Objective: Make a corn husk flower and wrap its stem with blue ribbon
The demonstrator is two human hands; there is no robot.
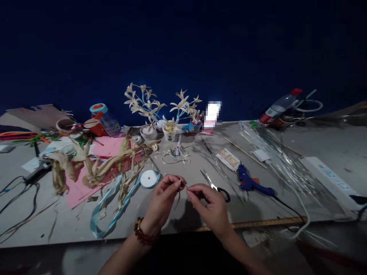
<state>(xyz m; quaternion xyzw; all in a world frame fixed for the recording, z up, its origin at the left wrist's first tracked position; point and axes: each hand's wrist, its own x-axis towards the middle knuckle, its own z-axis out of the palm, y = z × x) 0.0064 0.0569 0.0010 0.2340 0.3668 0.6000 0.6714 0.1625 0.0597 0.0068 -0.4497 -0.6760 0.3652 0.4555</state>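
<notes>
left hand [164, 198] pinching strip [179, 196], right hand [211, 204] angled inward

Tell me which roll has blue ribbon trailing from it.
The larger spool, beside the left hand, trails blue ribbon; the smaller white roll farther back shows none.
</notes>
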